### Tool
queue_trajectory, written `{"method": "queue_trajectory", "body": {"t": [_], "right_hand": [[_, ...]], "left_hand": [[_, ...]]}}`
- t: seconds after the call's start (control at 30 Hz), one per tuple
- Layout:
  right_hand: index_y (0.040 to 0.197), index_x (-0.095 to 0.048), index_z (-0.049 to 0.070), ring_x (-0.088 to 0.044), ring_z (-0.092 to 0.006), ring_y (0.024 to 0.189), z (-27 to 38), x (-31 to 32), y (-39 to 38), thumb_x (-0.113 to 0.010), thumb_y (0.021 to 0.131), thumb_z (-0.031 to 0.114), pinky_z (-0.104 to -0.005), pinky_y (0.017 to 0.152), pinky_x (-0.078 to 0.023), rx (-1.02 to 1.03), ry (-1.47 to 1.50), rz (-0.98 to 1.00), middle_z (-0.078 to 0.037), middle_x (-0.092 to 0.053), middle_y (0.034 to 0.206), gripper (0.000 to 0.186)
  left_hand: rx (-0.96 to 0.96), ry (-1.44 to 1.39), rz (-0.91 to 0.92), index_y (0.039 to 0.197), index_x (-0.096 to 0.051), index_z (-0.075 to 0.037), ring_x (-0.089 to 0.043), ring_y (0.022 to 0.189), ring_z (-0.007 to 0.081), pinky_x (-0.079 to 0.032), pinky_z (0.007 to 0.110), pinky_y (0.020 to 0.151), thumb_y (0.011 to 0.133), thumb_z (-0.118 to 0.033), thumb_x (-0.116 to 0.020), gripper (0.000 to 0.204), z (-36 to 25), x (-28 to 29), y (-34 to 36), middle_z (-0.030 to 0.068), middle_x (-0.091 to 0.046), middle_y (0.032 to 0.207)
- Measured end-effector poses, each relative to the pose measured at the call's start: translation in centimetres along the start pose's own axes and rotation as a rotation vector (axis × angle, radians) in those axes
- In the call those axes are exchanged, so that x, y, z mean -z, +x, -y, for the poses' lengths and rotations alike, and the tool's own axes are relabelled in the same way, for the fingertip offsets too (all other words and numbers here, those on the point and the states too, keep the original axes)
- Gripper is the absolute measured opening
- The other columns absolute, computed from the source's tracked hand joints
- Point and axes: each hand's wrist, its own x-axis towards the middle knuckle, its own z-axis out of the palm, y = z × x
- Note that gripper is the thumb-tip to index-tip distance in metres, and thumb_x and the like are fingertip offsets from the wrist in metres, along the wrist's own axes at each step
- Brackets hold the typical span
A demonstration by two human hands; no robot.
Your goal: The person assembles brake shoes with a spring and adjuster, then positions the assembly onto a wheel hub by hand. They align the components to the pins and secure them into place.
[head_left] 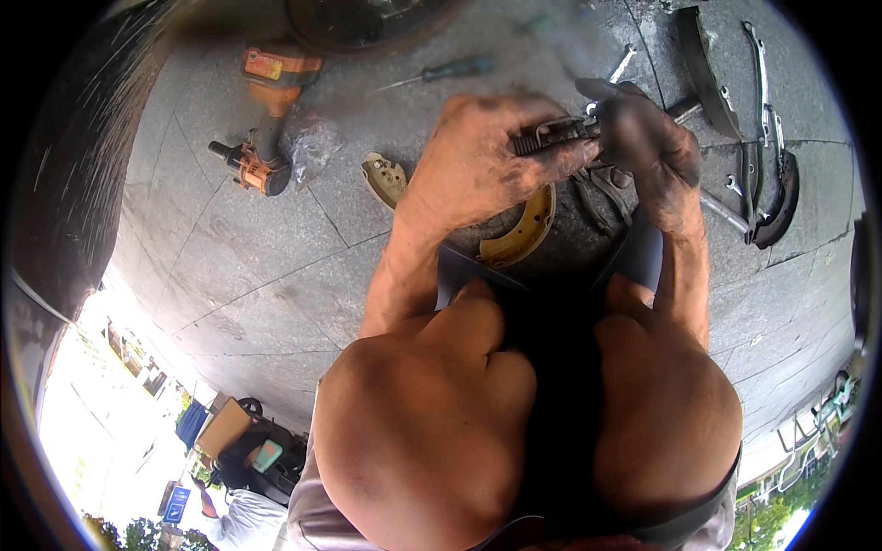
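Observation:
Between my knees, my left hand (478,161) is closed on a dark metal part with a ribbed, spring-like section (542,138). My right hand (661,161), blackened with grease, is closed at the right end of this part; a smudge blurs what its fingers grip. Just below and behind my hands lie a yellow curved brake shoe (514,241) and dark pliers-like metal tools (602,207). A pale curved plate with holes (378,173) rests left of my left hand.
An orange power tool (262,170), crumpled plastic (312,147) and a screwdriver (459,69) lie upper left. Dark brake shoes (712,78) and several wrenches (763,83) lie right. A dark wheel edge (64,184) stands far left. A person in white (248,519) is at lower left.

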Motion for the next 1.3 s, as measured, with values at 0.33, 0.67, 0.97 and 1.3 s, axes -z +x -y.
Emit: {"method": "queue_trajectory", "body": {"t": [0.33,0.67,0.97,1.3], "right_hand": [[0.129,-0.068,0.007,-0.062,-0.0115,0.086,0.3,0.0,0.3,-0.059,0.103,0.025,-0.0280,0.077,-0.052,0.071,-0.024,0.026,-0.005,-0.067,0.097,0.033],[0.129,-0.068,0.007,-0.054,-0.0073,0.077,0.0,-0.1,0.0,-0.058,0.104,0.023,-0.0245,0.071,-0.048,0.038,-0.018,0.025,0.000,-0.058,0.086,0.032],[0.128,-0.068,0.005,-0.063,-0.0116,0.089,0.3,-0.4,0.3,-0.058,0.104,0.023,-0.0267,0.080,-0.051,0.068,0.031,0.032,-0.004,-0.066,0.098,0.031],[0.128,-0.069,0.007,-0.061,-0.0109,0.087,0.5,-0.2,0.0,-0.058,0.104,0.025,-0.0266,0.079,-0.051,-0.010,-0.007,0.039,-0.003,-0.066,0.097,0.032]], "left_hand": [[0.047,-0.027,-0.009,0.096,-0.077,-0.003,-0.067,0.070,0.0088,-0.054,0.025,0.063,0.077,-0.023,-0.089,0.030,0.0,0.0,-0.2,0.0045,-0.072,0.076],[0.157,-0.028,0.079,0.098,-0.078,-0.003,-0.066,0.072,0.0084,-0.052,0.025,0.063,0.083,-0.024,-0.085,0.027,-0.5,0.5,-0.1,0.0059,-0.074,0.078],[0.145,-0.029,-0.042,0.098,-0.077,-0.004,-0.067,0.072,0.0113,-0.053,0.026,0.065,0.073,-0.026,-0.091,0.036,-0.9,0.2,-0.2,0.0055,-0.074,0.082],[0.057,-0.034,0.042,0.104,-0.077,-0.003,-0.068,0.078,0.0118,-0.054,0.027,0.070,0.077,-0.023,-0.088,0.035,0.5,0.4,-0.3,0.0063,-0.074,0.088]]}}
